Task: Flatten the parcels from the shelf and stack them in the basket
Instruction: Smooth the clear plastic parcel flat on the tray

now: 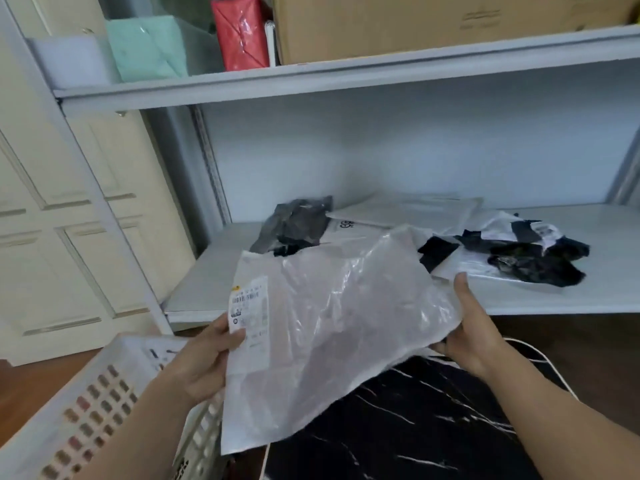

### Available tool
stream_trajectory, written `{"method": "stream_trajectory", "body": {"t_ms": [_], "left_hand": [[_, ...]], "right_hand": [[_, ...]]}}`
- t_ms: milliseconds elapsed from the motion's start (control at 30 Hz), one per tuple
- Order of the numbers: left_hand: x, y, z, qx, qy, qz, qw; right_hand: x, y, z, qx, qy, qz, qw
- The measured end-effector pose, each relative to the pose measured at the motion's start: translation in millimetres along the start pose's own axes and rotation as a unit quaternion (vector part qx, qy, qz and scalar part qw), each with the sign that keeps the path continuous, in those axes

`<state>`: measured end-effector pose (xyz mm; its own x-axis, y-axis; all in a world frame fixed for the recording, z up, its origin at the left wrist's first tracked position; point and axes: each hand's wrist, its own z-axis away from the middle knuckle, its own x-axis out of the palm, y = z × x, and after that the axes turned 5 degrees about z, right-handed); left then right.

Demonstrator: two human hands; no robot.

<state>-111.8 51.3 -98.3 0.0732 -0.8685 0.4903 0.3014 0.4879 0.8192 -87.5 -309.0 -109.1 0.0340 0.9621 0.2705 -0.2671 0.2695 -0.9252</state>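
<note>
The parcel (332,327), a white plastic mailer with a label at its left edge, hangs in the air between shelf (519,299) and basket (69,393), spread between both hands. The left hand (204,365) pinches the label edge, thumb on top. The right hand (467,327) holds the opposite edge, thumb up along the plastic and fingers hidden beneath it.

The plastic looks slick and limp, still creased and sagging in the middle, so it is not yet flat. If either pinch loosens, that side would likely slip and fold over. Trapped air or creases may make it spring up again once laid in the basket, spoiling the stack. The lower corner dangles and could catch on the basket rim. More parcels (502,247) lie crumpled on the shelf behind.
</note>
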Motion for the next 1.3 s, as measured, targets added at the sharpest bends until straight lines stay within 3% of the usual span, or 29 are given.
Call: {"method": "stream_trajectory", "body": {"t_ms": [167,300,400,500,533,667,767,867,967,1067,1133,1200,1300], "left_hand": [[1,-68,-18,-0.110,0.022,-0.101,0.988],[14,-110,-32,-0.152,0.084,-0.206,0.963],[24,-138,-42,-0.128,0.148,-0.228,0.954],[27,-154,-49,-0.087,0.199,-0.331,0.918],[26,-157,-52,-0.079,0.208,-0.368,0.903],[16,-169,-69,-0.087,0.218,-0.435,0.869],[8,-177,-80,-0.080,0.245,-0.433,0.864],[-4,-177,-84,-0.064,0.302,-0.409,0.859],[-17,-178,-86,-0.093,0.334,-0.382,0.857],[-19,-177,-89,-0.090,0.320,-0.459,0.824],[-15,-177,-89,-0.049,0.324,-0.496,0.804],[-4,-177,-84,0.004,0.287,-0.591,0.753],[12,-189,-79,0.072,0.156,-0.734,0.657]], "right_hand": [[-59,22,13,0.041,0.154,0.150,0.976],[-75,57,19,0.154,0.086,0.257,0.950],[-80,93,11,0.184,0.118,0.301,0.928],[-85,113,5,0.185,0.140,0.481,0.846],[-86,118,3,0.182,0.135,0.496,0.838],[-90,133,-9,0.152,0.129,0.487,0.850],[-84,132,-19,0.097,0.113,0.469,0.870],[-88,126,-22,0.043,0.176,0.467,0.865],[-107,136,-17,0.132,0.161,0.489,0.847],[-115,144,-10,0.216,0.137,0.488,0.834],[-114,144,-12,0.142,0.219,0.495,0.829],[-101,136,-15,0.006,0.269,0.593,0.759],[-68,138,-28,-0.143,0.161,0.730,0.648]]}}
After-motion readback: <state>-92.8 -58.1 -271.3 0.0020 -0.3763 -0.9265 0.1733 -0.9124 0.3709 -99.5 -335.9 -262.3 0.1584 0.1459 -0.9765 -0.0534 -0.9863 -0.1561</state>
